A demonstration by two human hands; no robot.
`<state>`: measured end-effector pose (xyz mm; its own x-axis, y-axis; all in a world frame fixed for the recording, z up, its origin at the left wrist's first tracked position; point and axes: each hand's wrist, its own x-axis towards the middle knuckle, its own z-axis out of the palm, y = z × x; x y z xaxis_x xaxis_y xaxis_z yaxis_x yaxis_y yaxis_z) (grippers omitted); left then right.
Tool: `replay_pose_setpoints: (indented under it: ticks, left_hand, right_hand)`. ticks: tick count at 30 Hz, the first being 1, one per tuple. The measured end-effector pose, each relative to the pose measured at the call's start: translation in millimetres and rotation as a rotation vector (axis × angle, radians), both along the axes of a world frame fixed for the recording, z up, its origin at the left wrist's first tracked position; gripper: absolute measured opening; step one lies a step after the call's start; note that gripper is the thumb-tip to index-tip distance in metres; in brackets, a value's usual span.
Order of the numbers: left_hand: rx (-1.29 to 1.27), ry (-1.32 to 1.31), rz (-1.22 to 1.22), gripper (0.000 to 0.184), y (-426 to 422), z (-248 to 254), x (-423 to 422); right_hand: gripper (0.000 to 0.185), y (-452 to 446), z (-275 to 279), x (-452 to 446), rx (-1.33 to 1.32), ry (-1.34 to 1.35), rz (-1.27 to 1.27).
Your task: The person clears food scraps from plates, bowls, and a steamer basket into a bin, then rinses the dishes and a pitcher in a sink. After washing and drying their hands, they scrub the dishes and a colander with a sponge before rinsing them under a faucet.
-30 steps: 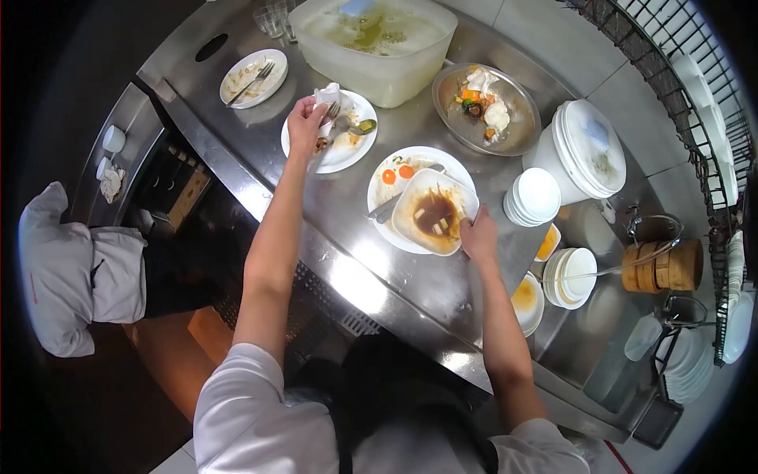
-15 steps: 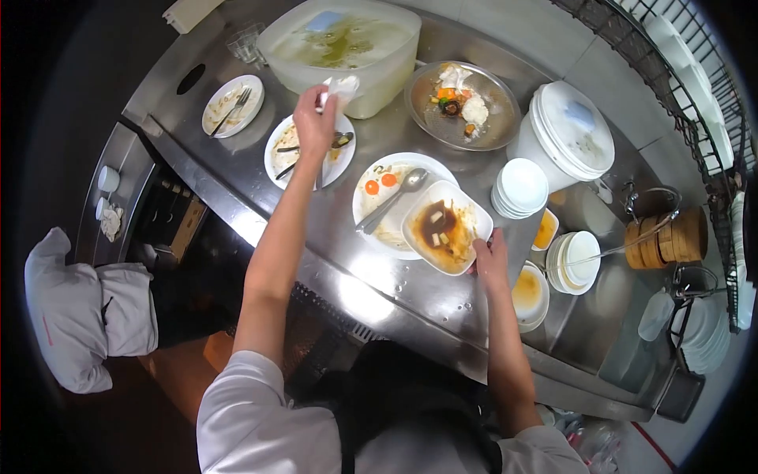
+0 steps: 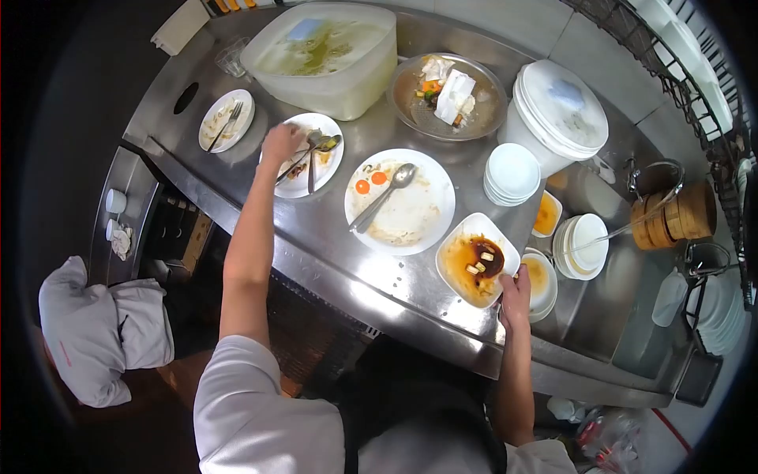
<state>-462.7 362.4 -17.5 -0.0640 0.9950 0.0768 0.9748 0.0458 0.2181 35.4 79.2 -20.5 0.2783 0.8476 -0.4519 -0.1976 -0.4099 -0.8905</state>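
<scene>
To the right of the big plate (image 3: 422,209), my right hand (image 3: 515,300) is pinching the sauce dish (image 3: 458,257) by its rim, stacked bowls (image 3: 513,172) standing farther back. To its left, my left hand (image 3: 283,144) is curling over the cutlery plate (image 3: 328,175), its grip unclear to me, while the tub (image 3: 347,91) is blocking the space behind.

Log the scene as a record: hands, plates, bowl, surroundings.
left hand: over cutlery plate, grip unclear
right hand: holds sauce dish at its edge
big plate: spoon and two orange pieces on it; between cutlery plate and sauce dish
steel bowl: food scraps, crumpled white paper
rest: tub of cloudy liquid, lidded bucket, co-worker
</scene>
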Motion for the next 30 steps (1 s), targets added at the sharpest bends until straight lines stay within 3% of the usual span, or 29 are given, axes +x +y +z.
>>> replay_pose_setpoints:
  ticks: [1,3,6,10,13,16,19,24,27,28,29,30]
  left_hand:
    - [0.061,0.016,-0.134,0.040,-9.3,-21.6,-13.2]
    - [-0.486,-0.168,-0.047,0.041,-18.3,-5.9,-1.6]
    - [-0.179,0.203,-0.003,0.038,-29.7,-16.3,23.7]
    - [0.000,0.395,-0.055,0.029,-32.3,-32.7,31.5]
    - [0.009,0.101,-0.024,0.026,-35.5,-16.0,47.2]
    - [-0.066,0.074,-0.101,0.023,-61.4,9.6,86.3]
    - [-0.179,-0.110,-0.259,0.022,-100.9,4.0,126.0]
    - [-0.149,-0.127,-0.178,0.023,-147.0,3.2,188.6]
    - [-0.181,-0.060,-0.136,0.025,-154.6,-16.2,208.4]
    - [-0.180,-0.034,-0.112,0.027,-155.8,-23.8,208.7]
    - [-0.182,-0.010,-0.112,0.027,-157.2,-26.2,209.9]
    - [-0.181,0.017,-0.109,0.028,-157.2,-26.6,210.2]
  right_hand:
    - [0.022,-2.8,-2.2,1.6,0.007,-0.008,0.000]
    - [0.021,-7.2,-7.8,6.8,0.019,-0.028,0.004]
    - [0.023,-10.5,-11.4,9.4,-0.001,-0.033,0.008]
    - [0.028,-12.7,-15.1,11.5,-0.004,-0.018,0.004]
    - [0.037,-19.7,-23.0,16.2,0.023,0.005,-0.013]
    - [0.048,-27.7,-16.8,26.9,-0.009,0.151,-0.061]
    - [0.047,-38.1,-21.8,66.9,-0.085,0.143,-0.175]
    - [0.041,-16.3,-46.0,188.9,0.042,0.132,-0.386]
    - [0.050,15.9,-84.2,262.9,0.066,-0.129,-0.408]
    - [0.034,33.6,-96.5,269.0,0.052,-0.229,-0.535]
    - [0.035,49.8,-143.6,302.1,-0.042,-0.361,-0.449]
    - [0.036,59.2,-126.0,290.8,-0.095,-0.347,-0.419]
